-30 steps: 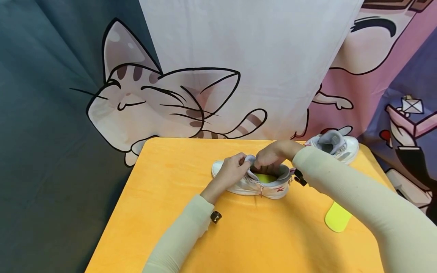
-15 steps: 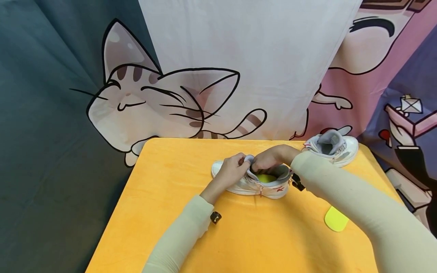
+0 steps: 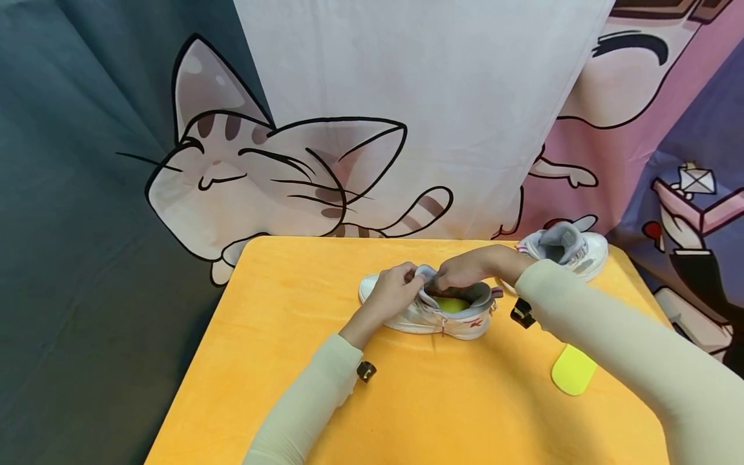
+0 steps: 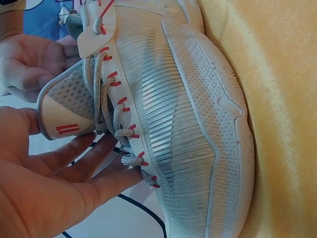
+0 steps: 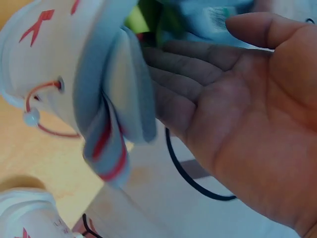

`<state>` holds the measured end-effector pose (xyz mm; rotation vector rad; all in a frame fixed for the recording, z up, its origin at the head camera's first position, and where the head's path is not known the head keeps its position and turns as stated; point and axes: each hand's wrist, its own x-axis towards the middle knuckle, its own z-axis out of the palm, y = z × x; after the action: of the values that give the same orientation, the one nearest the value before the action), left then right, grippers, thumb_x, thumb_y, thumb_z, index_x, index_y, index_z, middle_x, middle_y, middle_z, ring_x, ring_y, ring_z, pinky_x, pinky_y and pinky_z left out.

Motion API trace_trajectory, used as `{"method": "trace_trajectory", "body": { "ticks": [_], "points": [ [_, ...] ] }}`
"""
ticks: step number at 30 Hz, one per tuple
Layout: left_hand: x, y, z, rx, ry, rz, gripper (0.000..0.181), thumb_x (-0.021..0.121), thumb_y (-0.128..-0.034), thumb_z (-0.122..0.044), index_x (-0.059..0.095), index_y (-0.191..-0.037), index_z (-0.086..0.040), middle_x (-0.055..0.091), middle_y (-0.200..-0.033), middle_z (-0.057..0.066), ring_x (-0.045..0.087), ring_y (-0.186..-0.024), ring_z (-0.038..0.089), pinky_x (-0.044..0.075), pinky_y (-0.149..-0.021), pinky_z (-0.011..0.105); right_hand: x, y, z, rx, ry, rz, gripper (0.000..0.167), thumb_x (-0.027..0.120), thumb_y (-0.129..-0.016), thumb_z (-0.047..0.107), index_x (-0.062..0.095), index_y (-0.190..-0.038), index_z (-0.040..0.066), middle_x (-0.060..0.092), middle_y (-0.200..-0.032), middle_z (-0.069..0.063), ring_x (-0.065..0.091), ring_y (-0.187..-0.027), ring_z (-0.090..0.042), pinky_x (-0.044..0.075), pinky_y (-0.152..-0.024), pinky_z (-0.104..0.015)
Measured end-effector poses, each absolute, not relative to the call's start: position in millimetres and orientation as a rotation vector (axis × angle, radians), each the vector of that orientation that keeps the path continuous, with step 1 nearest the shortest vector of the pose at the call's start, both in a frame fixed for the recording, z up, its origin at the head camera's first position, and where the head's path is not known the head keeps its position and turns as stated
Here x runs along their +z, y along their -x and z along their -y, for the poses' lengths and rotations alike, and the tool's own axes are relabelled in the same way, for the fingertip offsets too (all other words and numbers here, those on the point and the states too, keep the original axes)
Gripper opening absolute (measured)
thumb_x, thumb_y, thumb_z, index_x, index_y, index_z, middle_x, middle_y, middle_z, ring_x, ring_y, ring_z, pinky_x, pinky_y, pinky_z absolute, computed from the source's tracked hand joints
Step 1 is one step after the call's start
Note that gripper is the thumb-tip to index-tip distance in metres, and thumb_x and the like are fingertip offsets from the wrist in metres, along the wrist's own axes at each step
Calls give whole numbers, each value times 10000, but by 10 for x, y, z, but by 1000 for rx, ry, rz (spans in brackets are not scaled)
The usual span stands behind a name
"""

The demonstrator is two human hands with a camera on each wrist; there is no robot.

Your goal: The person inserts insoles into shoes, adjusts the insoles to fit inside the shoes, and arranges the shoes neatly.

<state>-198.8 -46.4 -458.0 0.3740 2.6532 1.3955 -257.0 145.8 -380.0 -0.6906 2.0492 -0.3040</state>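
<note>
A white sneaker (image 3: 465,328) with red marks lies on the yellow table, toe to the left. My left hand (image 3: 394,294) pinches its tongue (image 4: 69,101) between thumb and fingers, with other fingertips near the laces (image 4: 121,131) in the left wrist view. My right hand (image 3: 467,266) reaches into the shoe's opening from above. In the right wrist view its fingers (image 5: 198,64) look fairly straight, and their tips are hidden inside. A yellow-green insole (image 3: 450,305) shows in the shoe's heel part; its front end is hidden.
A second white sneaker (image 3: 591,258) stands at the table's back right corner, partly behind my right arm. Another yellow-green insole (image 3: 572,371) lies on the table (image 3: 279,336) at right, partly covered by my right sleeve (image 3: 610,349). A printed curtain (image 3: 436,84) hangs behind the table.
My right hand first moved slightly left, deeper toward the tongue, then back right and a little out of the opening. My left hand stays on the tongue, and the sneaker has hardly moved.
</note>
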Motion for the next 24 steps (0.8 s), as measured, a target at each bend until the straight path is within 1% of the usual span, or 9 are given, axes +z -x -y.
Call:
{"method": "trace_trajectory", "body": {
  "ticks": [2, 5, 7, 10, 14, 16, 19, 21, 24],
  "points": [
    [-4581, 1984, 461, 1403, -374, -2648, 249, 545, -1033, -355, 703, -1082, -169, 678, -884, -26, 601, -787, 133, 506, -707, 289, -3748, 2565, -1506, -302, 735, -2068, 371, 444, -1016, 237, 642, -1217, -4, 628, -1117, -106, 576, -1051, -239, 466, -933, -383],
    [-4585, 1972, 456, 1417, -378, -2624, 268, 548, -1043, -380, 692, -1117, -167, 679, -934, -32, 602, -814, 122, 510, -723, 278, -3685, 2567, -1602, -369, 751, -2102, 452, 443, -1041, 209, 569, -1420, -2, 619, -1370, -147, 577, -1262, -277, 467, -1093, -481],
    [-4590, 1958, 449, 1411, -388, -2617, 291, 545, -1050, -405, 676, -1132, -158, 661, -957, -16, 590, -825, 132, 502, -720, 283, -3665, 2572, -1668, -460, 750, -2126, 445, 438, -1054, 186, 559, -1434, -10, 609, -1423, -173, 587, -1298, -297, 474, -1105, -508],
    [-4589, 1921, 427, 1360, -401, -2645, 389, 529, -1054, -459, 646, -1218, -127, 642, -1064, 21, 599, -930, 161, 526, -802, 323, -3661, 2586, -1773, -635, 746, -2187, 372, 429, -1059, 139, 609, -1342, -21, 675, -1310, -177, 667, -1179, -307, 541, -1012, -484],
    [-4583, 1802, 378, 1290, -335, -2775, 546, 560, -1020, -529, 582, -1362, -104, 555, -1239, 78, 532, -1077, 205, 505, -878, 367, -3758, 2621, -1909, -845, 754, -2330, 280, 456, -1059, 87, 670, -1209, -15, 735, -1137, -142, 701, -1029, -281, 578, -869, -401],
    [-4589, 1710, 355, 1289, -282, -2836, 574, 593, -994, -544, 553, -1384, -125, 503, -1237, 79, 511, -1036, 207, 490, -816, 349, -3848, 2629, -1978, -916, 765, -2393, 252, 488, -1055, 68, 688, -1188, -9, 739, -1127, -136, 694, -1045, -283, 579, -884, -403],
    [-4623, 1562, 325, 1325, -245, -2871, 557, 625, -976, -524, 525, -1366, -139, 445, -1166, 56, 479, -936, 187, 450, -731, 307, -4009, 2623, -2083, -950, 764, -2424, 266, 513, -1057, 84, 688, -1230, -16, 712, -1217, -172, 668, -1149, -354, 550, -992, -510],
    [-4670, 1481, 305, 1345, -242, -2868, 531, 622, -984, -497, 511, -1358, -136, 442, -1172, 57, 491, -923, 173, 464, -751, 301, -4110, 2616, -2146, -932, 722, -2403, 306, 509, -1070, 140, 667, -1291, 0, 672, -1314, -194, 629, -1240, -379, 494, -1066, -566],
    [-4748, 1388, 271, 1381, -229, -2859, 506, 621, -1007, -451, 503, -1362, -111, 450, -1213, 80, 508, -930, 178, 480, -798, 326, -4244, 2622, -2221, -926, 639, -2332, 375, 495, -1088, 241, 620, -1373, 33, 611, -1419, -189, 561, -1330, -393, 443, -1113, -589]
  ]
}}
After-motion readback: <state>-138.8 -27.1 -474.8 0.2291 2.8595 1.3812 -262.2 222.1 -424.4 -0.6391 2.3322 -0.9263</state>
